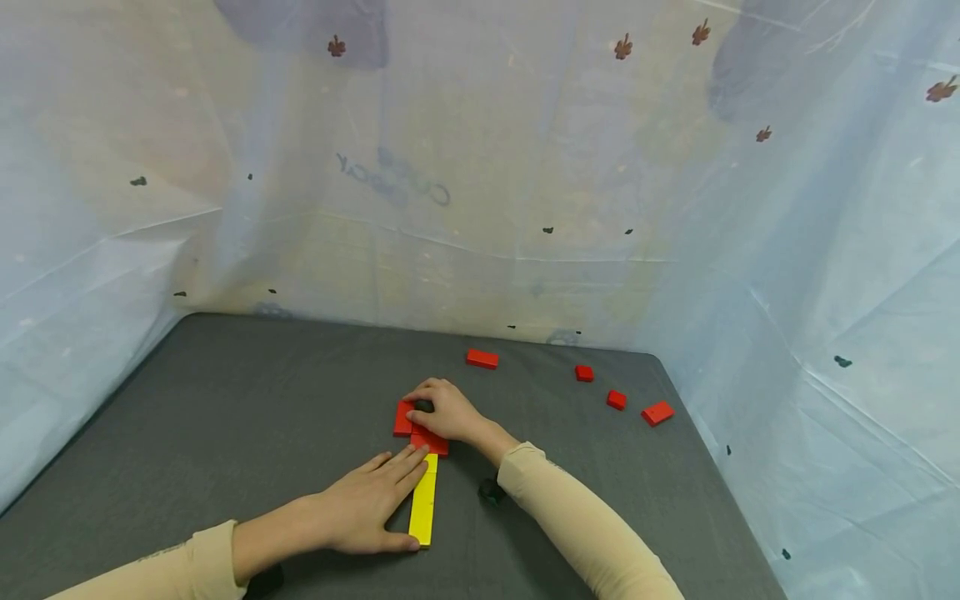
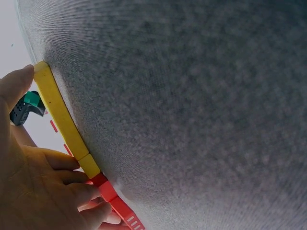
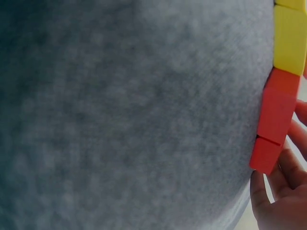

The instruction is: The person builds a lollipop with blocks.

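Note:
A narrow row of yellow blocks lies on the dark table, with red blocks joined at its far end. My left hand lies along the row's left side, fingers extended. Its thumb touches the near end of the long yellow block, and its fingertips reach the short yellow block and the red part. At the far end my right hand bends over the red blocks, thumb and fingers holding them. In the right wrist view, fingertips of the right hand meet the end red block.
Loose red blocks lie toward the back right: a longer one, two small ones and another near the right edge. Pale patterned sheeting hangs behind and beside the grey table. A dark wrist camera sits under the right forearm.

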A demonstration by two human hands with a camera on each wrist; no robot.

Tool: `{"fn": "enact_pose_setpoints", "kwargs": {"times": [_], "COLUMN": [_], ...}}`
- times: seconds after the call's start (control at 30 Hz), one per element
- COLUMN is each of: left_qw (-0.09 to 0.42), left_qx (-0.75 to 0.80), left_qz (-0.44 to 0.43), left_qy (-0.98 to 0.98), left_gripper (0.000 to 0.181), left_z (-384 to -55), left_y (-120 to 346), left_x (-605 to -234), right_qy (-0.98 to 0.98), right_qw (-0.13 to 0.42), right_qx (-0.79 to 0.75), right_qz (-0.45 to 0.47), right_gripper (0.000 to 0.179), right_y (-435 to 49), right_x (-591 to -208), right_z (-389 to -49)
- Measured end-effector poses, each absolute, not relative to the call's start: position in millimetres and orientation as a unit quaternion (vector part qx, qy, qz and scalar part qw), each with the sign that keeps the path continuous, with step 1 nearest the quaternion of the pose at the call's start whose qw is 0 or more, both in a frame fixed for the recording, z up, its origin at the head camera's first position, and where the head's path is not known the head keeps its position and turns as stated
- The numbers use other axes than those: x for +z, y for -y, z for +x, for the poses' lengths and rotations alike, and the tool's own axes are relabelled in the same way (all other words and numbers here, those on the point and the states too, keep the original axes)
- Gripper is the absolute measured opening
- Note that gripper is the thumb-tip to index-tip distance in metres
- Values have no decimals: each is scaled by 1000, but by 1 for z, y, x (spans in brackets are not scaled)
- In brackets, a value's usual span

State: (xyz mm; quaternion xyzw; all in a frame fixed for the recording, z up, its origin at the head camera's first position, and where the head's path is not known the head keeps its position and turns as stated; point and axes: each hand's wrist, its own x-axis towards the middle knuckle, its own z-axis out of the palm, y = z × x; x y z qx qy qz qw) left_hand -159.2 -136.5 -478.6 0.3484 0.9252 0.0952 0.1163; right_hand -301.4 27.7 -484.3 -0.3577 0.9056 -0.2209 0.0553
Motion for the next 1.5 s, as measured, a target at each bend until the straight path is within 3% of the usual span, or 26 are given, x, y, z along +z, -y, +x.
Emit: {"fn": "enact_pose_setpoints", "kwargs": {"times": [0.87, 1.17, 1.5], "left_qw": [102, 92, 103], "left_qx": [130, 130, 128], "left_qz": [345, 320, 308], "left_qy": [-924, -934, -937], "left_gripper": [102, 100, 101], "left_z": [-157, -169, -178], "left_y": [139, 142, 145], "left_x": [-485, -480, -478], "right_qy": [-888, -892, -915], "right_qw": [51, -3, -60], "right_qx": [-318, -368, -375], "right_qz": [-327, -262, -134], "right_gripper": [40, 39, 38], "right_y": [-53, -111, -214], "right_x": [-476, -465, -467], "right_z": [-296, -303, -312]}}
